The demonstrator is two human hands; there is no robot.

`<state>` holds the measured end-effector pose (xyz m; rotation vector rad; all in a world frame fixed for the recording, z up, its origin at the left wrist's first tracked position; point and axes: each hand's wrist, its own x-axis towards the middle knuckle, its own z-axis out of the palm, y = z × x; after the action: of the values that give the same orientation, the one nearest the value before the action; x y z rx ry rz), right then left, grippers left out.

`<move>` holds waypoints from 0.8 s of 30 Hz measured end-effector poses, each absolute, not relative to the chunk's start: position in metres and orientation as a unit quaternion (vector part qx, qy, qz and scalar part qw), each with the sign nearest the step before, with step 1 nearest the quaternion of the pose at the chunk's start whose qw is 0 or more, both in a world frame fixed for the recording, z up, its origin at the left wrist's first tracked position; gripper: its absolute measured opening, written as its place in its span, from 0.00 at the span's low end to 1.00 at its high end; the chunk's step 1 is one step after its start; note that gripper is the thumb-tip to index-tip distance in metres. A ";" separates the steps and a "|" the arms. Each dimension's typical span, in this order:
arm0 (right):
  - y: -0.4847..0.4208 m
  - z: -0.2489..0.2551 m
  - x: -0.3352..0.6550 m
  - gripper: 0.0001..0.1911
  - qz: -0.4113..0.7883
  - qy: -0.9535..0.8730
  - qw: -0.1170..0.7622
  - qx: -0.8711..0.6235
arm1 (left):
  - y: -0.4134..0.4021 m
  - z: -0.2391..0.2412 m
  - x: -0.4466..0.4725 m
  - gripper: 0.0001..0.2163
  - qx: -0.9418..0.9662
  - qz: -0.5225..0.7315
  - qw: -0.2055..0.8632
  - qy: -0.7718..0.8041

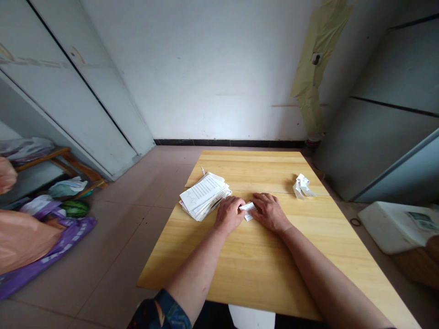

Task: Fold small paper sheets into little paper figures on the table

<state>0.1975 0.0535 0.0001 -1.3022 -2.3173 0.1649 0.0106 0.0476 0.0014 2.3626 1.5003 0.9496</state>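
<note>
L hand (228,214), R hand (269,212) on folded paper (247,211) — paper stack (204,196) beside

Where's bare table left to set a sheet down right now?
Bare wood lies on the table beyond your hands, between the paper stack and the crumpled paper, and nearer you between your forearms. It's crowded in the middle, where your left hand and right hand close around a folded paper.

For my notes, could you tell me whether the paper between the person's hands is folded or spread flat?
Folded: the paper between the left hand and right hand forms a narrow, layered white strip.
</note>
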 end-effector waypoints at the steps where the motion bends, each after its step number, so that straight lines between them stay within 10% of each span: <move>1: 0.053 0.001 0.197 0.17 0.057 -0.849 0.230 -0.472 | 0.048 0.001 0.010 0.07 0.797 0.327 0.093 0.499; 13: 0.058 -0.005 0.196 0.09 0.247 -0.762 0.466 -0.374 | 0.050 -0.003 0.011 0.10 0.706 0.444 0.266 0.483; 24: 0.049 0.007 0.190 0.13 0.333 -0.719 0.476 -0.382 | 0.047 0.010 0.007 0.06 0.732 0.472 0.286 0.399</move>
<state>0.1902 0.0491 0.0074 -0.9336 -1.7577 0.8130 0.0068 0.0472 0.0097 1.9580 1.0673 1.2618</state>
